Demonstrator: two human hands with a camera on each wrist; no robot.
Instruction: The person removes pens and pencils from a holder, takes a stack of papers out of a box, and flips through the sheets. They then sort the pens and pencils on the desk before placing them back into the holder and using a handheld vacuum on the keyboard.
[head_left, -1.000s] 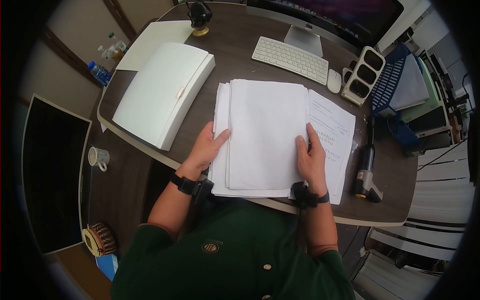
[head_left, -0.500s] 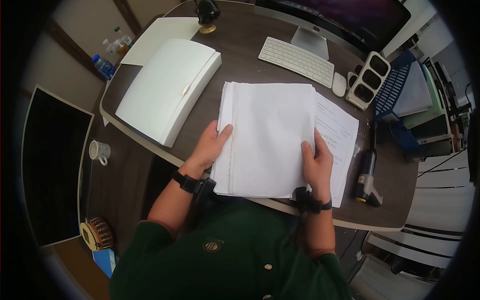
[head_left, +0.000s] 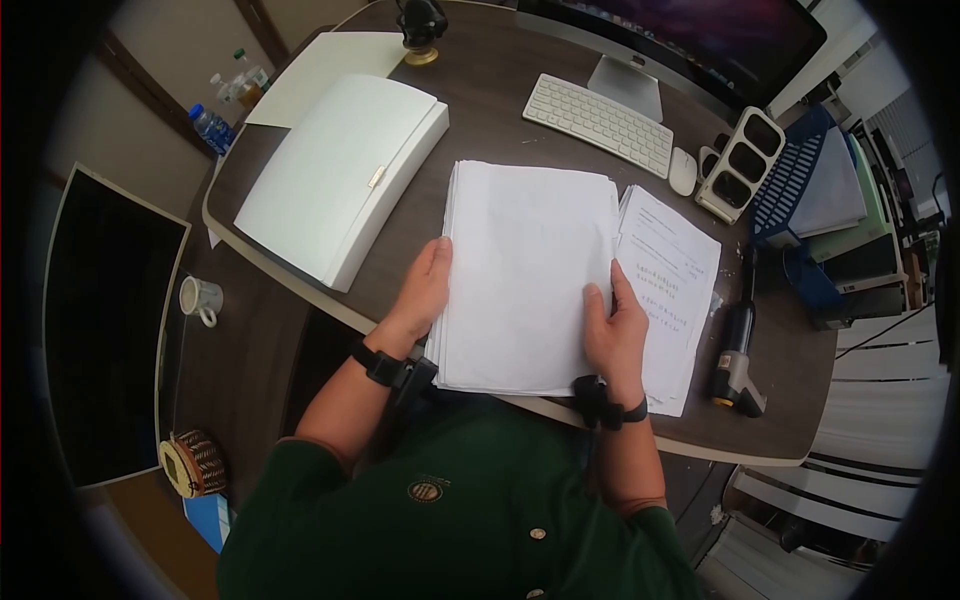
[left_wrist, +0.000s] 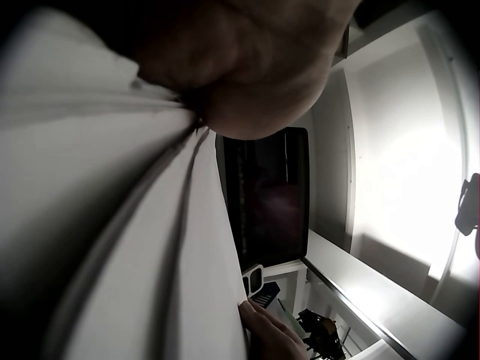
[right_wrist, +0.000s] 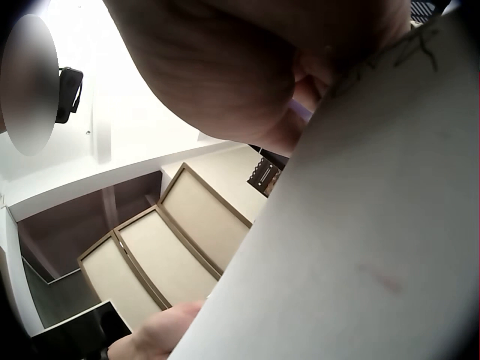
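Observation:
A stack of white paper (head_left: 530,285) is held between both hands over the desk's front edge, its blank top sheet facing up. At the left edge, my left hand (head_left: 422,290) grips the stack, fingers hidden below. The left wrist view shows the sheets (left_wrist: 150,247) running together at this hand (left_wrist: 247,67), with gaps between layers. On the opposite side, my right hand (head_left: 615,335) holds the stack with its thumb on top and fingers along the edge. Printed sheets (head_left: 670,290) with handwriting lie on the desk to the right, partly under the stack.
A white box (head_left: 335,180) with a clasp stands at the left. A keyboard (head_left: 600,125), mouse (head_left: 683,172) and monitor lie behind. To the right are a three-hole white holder (head_left: 742,165), a blue file rack (head_left: 790,190) and a black-and-grey handheld device (head_left: 737,355).
The offset sheets at the stack's left side now line up more evenly. My left thumb has moved from on top to the left edge; my right hand has shifted slightly left.

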